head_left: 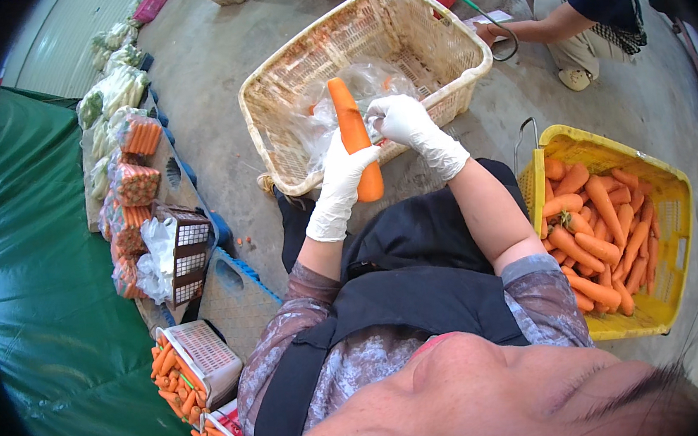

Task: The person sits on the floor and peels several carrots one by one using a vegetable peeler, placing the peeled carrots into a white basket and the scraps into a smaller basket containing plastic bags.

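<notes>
The left hand (340,187), wearing a white glove, is gripping a long peeled orange carrot (354,137) around its lower half, holding it nearly upright above the near rim of a cream woven plastic basket (450,43) sitting on the concrete floor (205,89). The right hand (409,123), also gloved in white, is closing against the carrot's middle from the right; whether it is holding a small tool cannot be told. Crumpled clear plastic bag (374,79) is lying inside the basket behind the carrot. On the floor to the person's right, a yellow plastic crate (670,190) is holding many unpeeled carrots (600,237).
</notes>
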### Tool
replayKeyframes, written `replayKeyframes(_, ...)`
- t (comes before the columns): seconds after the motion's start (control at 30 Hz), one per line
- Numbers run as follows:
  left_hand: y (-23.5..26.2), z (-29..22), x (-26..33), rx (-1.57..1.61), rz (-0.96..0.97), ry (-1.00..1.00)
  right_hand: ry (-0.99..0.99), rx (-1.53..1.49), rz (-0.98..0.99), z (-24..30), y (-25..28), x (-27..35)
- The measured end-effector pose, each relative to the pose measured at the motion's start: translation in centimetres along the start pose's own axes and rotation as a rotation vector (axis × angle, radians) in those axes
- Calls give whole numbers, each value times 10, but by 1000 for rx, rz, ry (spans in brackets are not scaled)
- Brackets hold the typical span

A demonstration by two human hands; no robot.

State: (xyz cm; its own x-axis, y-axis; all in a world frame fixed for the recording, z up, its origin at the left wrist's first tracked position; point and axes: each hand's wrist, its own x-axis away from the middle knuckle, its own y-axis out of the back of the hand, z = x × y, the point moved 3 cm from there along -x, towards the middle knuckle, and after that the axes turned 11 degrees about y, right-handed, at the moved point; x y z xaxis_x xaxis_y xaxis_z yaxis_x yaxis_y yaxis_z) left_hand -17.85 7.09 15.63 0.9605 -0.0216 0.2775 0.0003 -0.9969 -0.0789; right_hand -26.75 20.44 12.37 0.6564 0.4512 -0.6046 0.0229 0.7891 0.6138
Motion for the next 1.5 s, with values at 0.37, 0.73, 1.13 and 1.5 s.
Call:
replayKeyframes(0.37,-9,-5,-3,-6,28,21,-672,-869,-43,-1,10,-9)
replayKeyframes(0.73,11,-4,-23,1242,631,302,-664,-956,-45,1,8,-10)
replayKeyframes(1.13,11,4,-14,1400,713,217,-607,-964,136,16,3,-11)
replayKeyframes(1.5,29,15,-38,1342,685,68,-433,-929,102,29,10,-12)
